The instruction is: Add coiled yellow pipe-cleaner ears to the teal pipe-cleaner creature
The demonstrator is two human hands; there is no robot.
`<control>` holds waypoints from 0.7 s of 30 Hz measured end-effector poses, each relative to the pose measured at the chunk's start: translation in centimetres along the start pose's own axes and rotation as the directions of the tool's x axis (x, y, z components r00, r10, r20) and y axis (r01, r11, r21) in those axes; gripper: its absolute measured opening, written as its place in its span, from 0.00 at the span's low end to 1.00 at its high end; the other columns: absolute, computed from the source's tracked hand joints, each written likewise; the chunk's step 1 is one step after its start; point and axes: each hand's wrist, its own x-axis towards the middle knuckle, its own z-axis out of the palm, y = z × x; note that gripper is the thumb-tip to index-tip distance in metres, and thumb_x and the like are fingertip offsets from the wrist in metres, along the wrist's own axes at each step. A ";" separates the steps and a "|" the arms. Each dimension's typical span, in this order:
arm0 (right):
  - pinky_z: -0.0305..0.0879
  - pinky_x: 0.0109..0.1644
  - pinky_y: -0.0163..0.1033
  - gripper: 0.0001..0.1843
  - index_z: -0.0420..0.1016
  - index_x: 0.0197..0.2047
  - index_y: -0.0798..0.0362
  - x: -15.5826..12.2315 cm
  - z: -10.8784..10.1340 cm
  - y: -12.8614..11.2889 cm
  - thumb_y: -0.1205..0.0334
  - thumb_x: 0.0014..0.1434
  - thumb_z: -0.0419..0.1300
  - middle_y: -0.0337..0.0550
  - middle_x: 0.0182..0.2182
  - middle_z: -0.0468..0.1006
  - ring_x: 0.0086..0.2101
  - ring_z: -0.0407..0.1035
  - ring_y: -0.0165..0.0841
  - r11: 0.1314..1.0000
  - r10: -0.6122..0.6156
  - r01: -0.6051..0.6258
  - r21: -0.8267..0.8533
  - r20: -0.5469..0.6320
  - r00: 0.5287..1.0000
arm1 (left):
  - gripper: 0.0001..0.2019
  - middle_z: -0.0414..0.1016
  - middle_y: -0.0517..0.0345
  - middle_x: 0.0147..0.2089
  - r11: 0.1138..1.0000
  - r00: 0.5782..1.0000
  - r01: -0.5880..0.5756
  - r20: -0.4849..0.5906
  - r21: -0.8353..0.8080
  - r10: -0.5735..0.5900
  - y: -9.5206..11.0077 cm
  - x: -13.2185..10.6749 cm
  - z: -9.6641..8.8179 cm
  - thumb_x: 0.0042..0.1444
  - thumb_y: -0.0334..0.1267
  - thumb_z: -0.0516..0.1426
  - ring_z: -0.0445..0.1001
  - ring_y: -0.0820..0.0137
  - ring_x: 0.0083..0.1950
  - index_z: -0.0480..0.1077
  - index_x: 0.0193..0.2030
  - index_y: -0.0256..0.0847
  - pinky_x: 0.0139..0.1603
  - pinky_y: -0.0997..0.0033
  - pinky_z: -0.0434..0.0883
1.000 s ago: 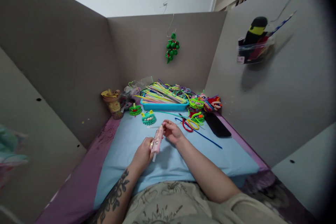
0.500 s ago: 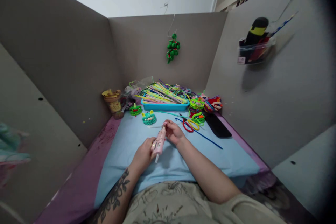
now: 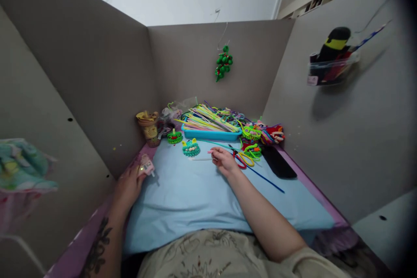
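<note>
At the left edge of the blue cloth, my left hand (image 3: 130, 182) grips a pink glue gun (image 3: 147, 166) with a clear glue stick poking from its back end. Over the middle of the cloth, my right hand (image 3: 224, 160) pinches a small pink piece (image 3: 210, 151), too small to name further. Just left of that hand sits a teal fuzzy animal face with yellow ears (image 3: 190, 148). A thin white stick (image 3: 200, 159) lies beneath it. Scissors with red and yellow handles (image 3: 243, 159) and a blue pipe cleaner (image 3: 265, 179) lie to the right.
A blue tray (image 3: 208, 134) full of pipe cleaners stands at the back. Around it are a green fuzzy piece (image 3: 175, 137), a decorated cup (image 3: 150, 129), and a black phone (image 3: 279, 163). Grey panels (image 3: 189, 61) enclose the table; a clear holder (image 3: 329, 71) hangs on the right one.
My left hand has carried the glue gun away from my right hand, out to the left edge. My right hand still pinches the small pink piece. The view has shifted slightly.
</note>
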 end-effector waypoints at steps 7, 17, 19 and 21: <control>0.55 0.26 0.32 0.11 0.74 0.32 0.55 3.2 3.2 -2.5 0.57 0.48 0.59 0.39 0.26 0.76 0.24 0.62 0.27 0.823 -0.114 0.165 -0.544 0.127 0.985 | 0.23 0.70 0.39 0.44 0.960 0.976 0.204 0.042 0.191 -0.215 0.6 -0.3 -1.7 0.60 0.48 0.45 0.69 0.47 0.46 0.64 0.57 0.40 0.40 0.52 0.67; 0.65 0.44 0.41 0.07 0.75 0.35 0.56 11.8 8.1 -2.9 0.62 0.58 0.58 0.43 0.36 0.77 0.38 0.70 0.34 0.094 -0.003 0.362 -0.927 0.364 0.932 | 0.25 0.68 0.40 0.54 0.838 0.992 -0.043 -0.124 -0.544 -0.030 12.7 10.2 3.0 0.51 0.26 0.52 0.67 0.60 0.56 0.60 0.59 0.32 0.57 0.60 0.64; 0.67 0.46 0.46 0.12 0.71 0.44 0.56 12.6 8.3 -2.5 0.58 0.61 0.56 0.46 0.43 0.74 0.41 0.69 0.35 -0.015 0.048 0.378 -0.926 0.377 0.925 | 0.29 0.67 0.39 0.56 0.803 0.987 0.006 -0.123 -0.596 -0.098 14.2 11.8 5.1 0.49 0.22 0.49 0.67 0.62 0.57 0.56 0.61 0.31 0.57 0.62 0.64; 0.68 0.47 0.47 0.14 0.69 0.49 0.55 12.9 8.2 -2.1 0.58 0.62 0.55 0.47 0.47 0.71 0.44 0.69 0.36 -0.096 0.090 0.397 -0.913 0.389 0.917 | 0.31 0.65 0.40 0.58 0.771 0.982 0.032 -0.125 -0.636 -0.144 15.0 12.2 7.0 0.48 0.20 0.48 0.65 0.62 0.59 0.53 0.62 0.32 0.59 0.62 0.63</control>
